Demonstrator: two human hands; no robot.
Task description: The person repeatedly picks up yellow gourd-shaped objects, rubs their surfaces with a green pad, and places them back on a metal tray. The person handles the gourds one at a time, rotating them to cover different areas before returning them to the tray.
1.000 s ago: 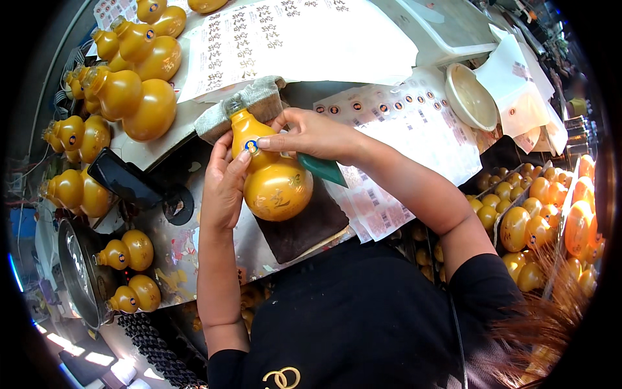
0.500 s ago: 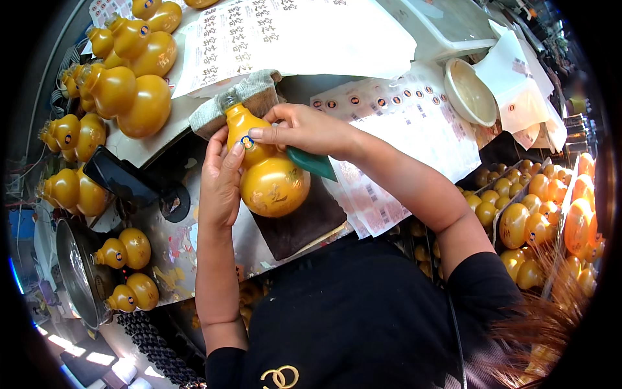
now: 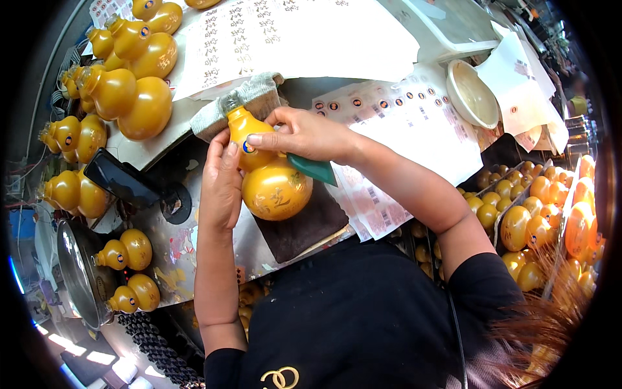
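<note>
A yellow gourd-shaped bottle (image 3: pixel 277 189) with a clear glass mouth lies tilted in front of me, its neck against a folded grey cloth (image 3: pixel 238 104). Gold characters mark its lower bulb. My left hand (image 3: pixel 222 172) is closed round the bottle's left side, thumb and fingers at the waist. From the right, my right hand (image 3: pixel 298 134) lays its thumb beside a small round dark-blue sticker (image 3: pixel 248 147) on the upper bulb, partly covering it. A flat green scraper (image 3: pixel 313 170) sticks out from under that hand, held against the palm. Below the bottle is a dark brown pad (image 3: pixel 298 227).
More gourd bottles (image 3: pixel 123 97) stand at the left, by a phone on a stand (image 3: pixel 123 176) and a metal bowl (image 3: pixel 81 272). Sticker sheets (image 3: pixel 402 136) and a cream bowl (image 3: pixel 472 94) lie at the right. Crates of small gourds (image 3: pixel 518 214) stand beside my right arm.
My right thumb has shifted slightly over the sticker, which shows less now. The bottle has turned a little, with its gold characters plainer. Both hands keep their hold.
</note>
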